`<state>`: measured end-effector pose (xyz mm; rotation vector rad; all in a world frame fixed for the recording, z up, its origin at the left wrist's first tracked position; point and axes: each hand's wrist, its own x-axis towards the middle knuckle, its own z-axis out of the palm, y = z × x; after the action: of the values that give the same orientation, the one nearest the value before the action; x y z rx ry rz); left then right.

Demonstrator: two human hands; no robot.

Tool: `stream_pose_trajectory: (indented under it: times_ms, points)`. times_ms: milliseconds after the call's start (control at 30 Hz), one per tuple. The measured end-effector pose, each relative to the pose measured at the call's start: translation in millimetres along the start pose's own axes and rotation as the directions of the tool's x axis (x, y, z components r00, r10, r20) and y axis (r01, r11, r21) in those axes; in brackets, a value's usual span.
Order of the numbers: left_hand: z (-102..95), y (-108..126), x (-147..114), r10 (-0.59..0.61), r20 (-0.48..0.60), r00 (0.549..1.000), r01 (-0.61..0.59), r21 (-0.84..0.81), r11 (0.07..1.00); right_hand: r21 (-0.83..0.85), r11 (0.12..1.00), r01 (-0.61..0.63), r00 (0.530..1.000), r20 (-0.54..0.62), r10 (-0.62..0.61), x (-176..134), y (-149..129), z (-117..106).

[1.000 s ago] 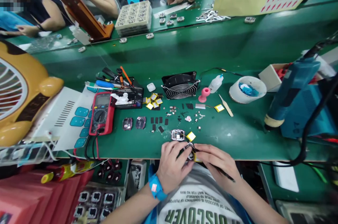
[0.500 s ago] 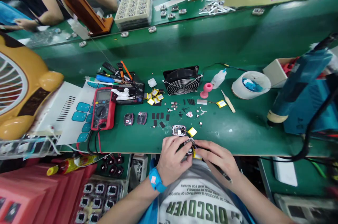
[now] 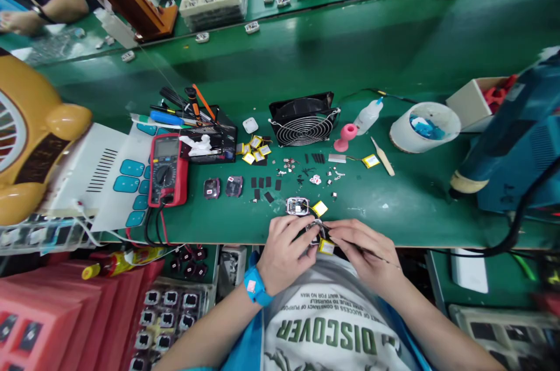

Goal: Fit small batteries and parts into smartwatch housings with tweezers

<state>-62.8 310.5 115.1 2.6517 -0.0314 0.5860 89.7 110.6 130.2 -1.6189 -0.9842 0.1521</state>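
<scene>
My left hand [image 3: 286,251] is closed on a small open smartwatch case [image 3: 314,232] at the table's front edge. A yellow battery pack [image 3: 326,247] hangs beside that case. My right hand [image 3: 365,248] pinches slim dark tweezers [image 3: 377,255], whose tips reach the case; fingers partly hide the contact. Just beyond my hands lies a second open watch case [image 3: 297,206], with another yellow battery [image 3: 319,208] next to it. Farther off are small black pads [image 3: 261,182], loose tiny parts [image 3: 315,179] and two dark watch cases [image 3: 234,186].
A red multimeter [image 3: 167,170] and a tool box [image 3: 219,143] stand left. Behind are a black fan [image 3: 303,120], a pink holder [image 3: 345,137], a bottle [image 3: 368,117] and a white tub [image 3: 424,136]. At right hangs a blue tool [image 3: 494,132]. People sit opposite.
The view has tilted down slightly. My right hand has turned, so the tweezers lie flatter, with the tips at the case. My left hand keeps its hold.
</scene>
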Motion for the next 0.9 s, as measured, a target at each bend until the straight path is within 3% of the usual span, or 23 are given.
stream_pose_trajectory:
  times_ms: [300, 700, 900]
  points:
    - [-4.2, -5.0, -9.9, 0.042, 0.133, 0.990, -0.051, 0.063, 0.997, 0.084, 0.996, -0.030, 0.999, 0.015, 0.029, 6.9, 7.2, -4.2]
    - [-7.0, 1.9, -2.8, 0.060, 0.055, 0.997, -0.065, 0.081, 0.995, 0.048, 0.999, -0.014, 0.999, 0.043, 0.012, 12.4, 4.7, -5.4]
    - [-8.6, 1.8, -2.5, 0.059, 0.101, 0.993, -0.065, 0.061, 0.996, 0.014, 1.000, 0.007, 0.999, 0.053, -0.008, 10.8, 4.7, -6.2]
